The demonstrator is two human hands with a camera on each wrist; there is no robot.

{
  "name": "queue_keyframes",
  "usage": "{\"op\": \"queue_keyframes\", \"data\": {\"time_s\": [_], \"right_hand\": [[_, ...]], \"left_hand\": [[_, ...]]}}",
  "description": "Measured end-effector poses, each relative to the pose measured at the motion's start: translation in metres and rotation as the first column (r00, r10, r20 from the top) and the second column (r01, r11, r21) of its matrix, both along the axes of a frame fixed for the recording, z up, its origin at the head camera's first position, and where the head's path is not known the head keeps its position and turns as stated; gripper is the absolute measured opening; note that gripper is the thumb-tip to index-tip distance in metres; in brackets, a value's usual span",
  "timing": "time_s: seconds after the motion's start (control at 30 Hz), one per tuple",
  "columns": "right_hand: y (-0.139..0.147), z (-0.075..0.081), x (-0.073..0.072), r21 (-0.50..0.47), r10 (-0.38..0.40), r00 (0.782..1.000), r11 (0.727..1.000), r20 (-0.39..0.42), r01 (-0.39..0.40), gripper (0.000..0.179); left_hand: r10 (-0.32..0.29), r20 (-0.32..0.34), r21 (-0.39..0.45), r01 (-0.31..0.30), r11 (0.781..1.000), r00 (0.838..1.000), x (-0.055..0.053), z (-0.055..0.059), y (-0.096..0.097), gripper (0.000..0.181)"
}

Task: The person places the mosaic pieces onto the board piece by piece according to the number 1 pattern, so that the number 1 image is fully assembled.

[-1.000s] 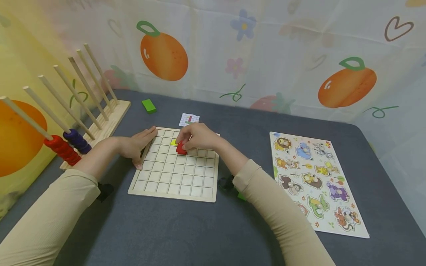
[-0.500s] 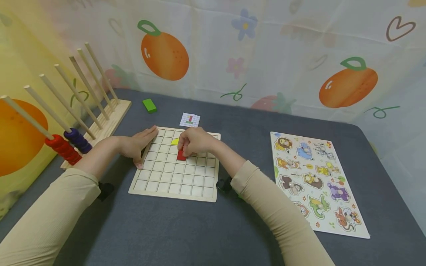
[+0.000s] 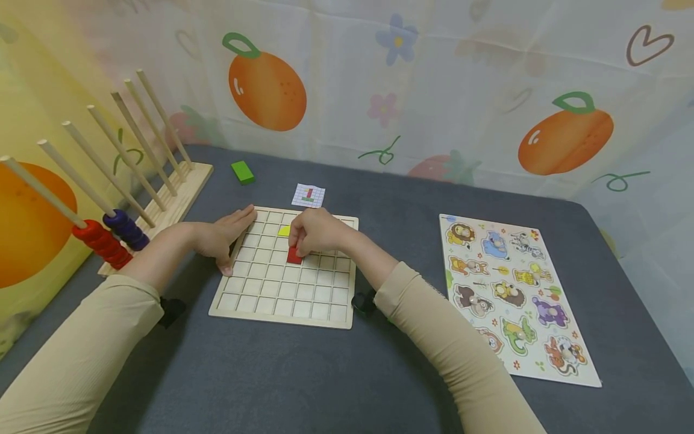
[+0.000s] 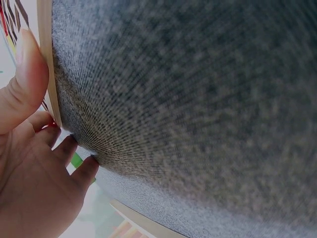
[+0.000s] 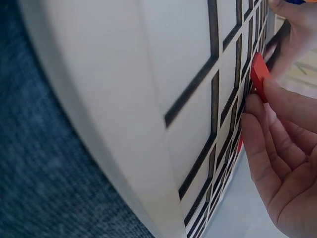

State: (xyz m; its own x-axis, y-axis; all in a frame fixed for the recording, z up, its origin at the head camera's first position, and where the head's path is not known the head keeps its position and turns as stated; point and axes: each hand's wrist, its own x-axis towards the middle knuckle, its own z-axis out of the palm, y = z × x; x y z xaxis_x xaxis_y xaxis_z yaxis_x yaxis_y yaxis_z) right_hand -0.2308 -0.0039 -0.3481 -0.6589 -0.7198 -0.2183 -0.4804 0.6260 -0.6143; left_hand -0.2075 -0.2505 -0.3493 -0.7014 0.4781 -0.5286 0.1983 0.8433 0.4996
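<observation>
My right hand (image 3: 320, 232) pinches a flat red block (image 3: 294, 257) between thumb and fingers. In the right wrist view the red block (image 5: 258, 72) is tilted against the gridded wooden board (image 5: 193, 29), and a sliver of red (image 5: 240, 143) shows farther along the board, partly covered by my fingers. Just behind my right hand, a yellow block (image 3: 284, 230) lies in a cell of the board (image 3: 276, 289). My left hand (image 3: 221, 238) rests along the board's left edge, fingers extended and thumb apart; its thumb (image 4: 32, 69) touches the rim in the left wrist view.
Behind the board lie a small pattern card (image 3: 308, 196) and a green block (image 3: 243, 172). A wooden peg stand (image 3: 197, 181) with red and blue rings is at the left. On the right lies an animal puzzle board (image 3: 517, 289). A printed curtain hangs behind the table.
My right hand has moved slightly toward me with the red block, uncovering more of the pattern card and the yellow block. My left hand stays in place.
</observation>
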Motion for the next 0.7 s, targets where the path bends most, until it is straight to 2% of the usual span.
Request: {"op": "queue_keyframes", "data": {"time_s": [0.7], "right_hand": [[-0.0012,0.0006,0.0022,0.059,0.029,0.998,0.998,-0.051,-0.026,0.009]], "left_hand": [[-0.008,-0.008,0.016,0.008,1.0,1.0,0.0008,0.0002,0.0008,0.133]]}}
